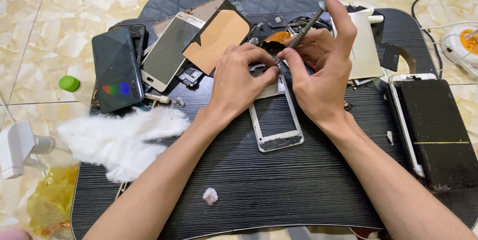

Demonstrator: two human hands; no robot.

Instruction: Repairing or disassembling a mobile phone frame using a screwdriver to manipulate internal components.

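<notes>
A dark ribbed table point(279, 190) is carrying phone parts across its far half.

A silver phone frame point(275, 120) is lying flat near the middle, and a small pink wad point(210, 195) is sitting on the bare near part. At the left edge a white tuft of cotton point(119, 138) is spreading out — beyond it a dark phone back point(117, 69), a white-rimmed screen panel point(167, 53) and a black panel with a tan face point(219, 33) are overlapping one another. On the right a black slab point(435, 133) is resting beside a white-edged frame point(406, 120) — a pale flat panel point(363, 46) is lying farther back.
</notes>
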